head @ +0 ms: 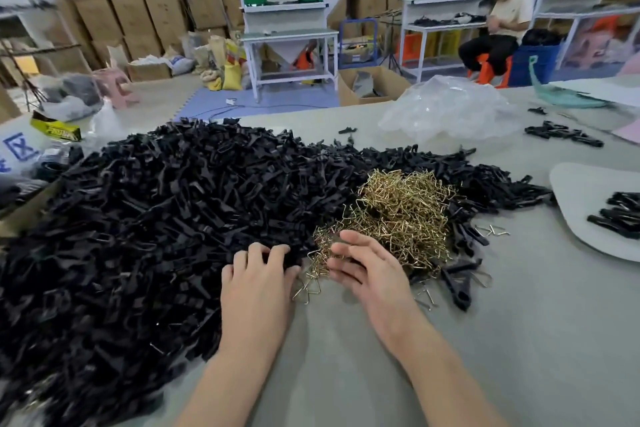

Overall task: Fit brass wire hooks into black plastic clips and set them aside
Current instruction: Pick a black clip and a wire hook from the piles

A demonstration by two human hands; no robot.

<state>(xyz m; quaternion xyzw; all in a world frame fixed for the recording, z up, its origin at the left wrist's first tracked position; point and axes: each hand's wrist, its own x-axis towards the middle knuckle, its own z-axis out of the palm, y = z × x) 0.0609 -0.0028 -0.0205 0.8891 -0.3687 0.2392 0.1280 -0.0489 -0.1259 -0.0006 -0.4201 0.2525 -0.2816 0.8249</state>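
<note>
A big heap of black plastic clips point(166, 218) covers the left and middle of the grey table. On its right side lies a smaller tangle of brass wire hooks point(401, 208). My left hand point(258, 284) lies palm down at the heap's near edge. Its fingertips touch the clips and its thumb is spread apart. My right hand point(363, 267) is cupped, palm facing left, at the near edge of the hook tangle, with nothing plainly held. A few loose hooks point(306, 289) lie between my hands.
A pale board point(581, 191) at the right edge carries several black clips point(620, 215). More clips point(561, 133) lie in a row at the far right, beside a crumpled clear plastic bag point(446, 107). A person sits at a workbench beyond the table.
</note>
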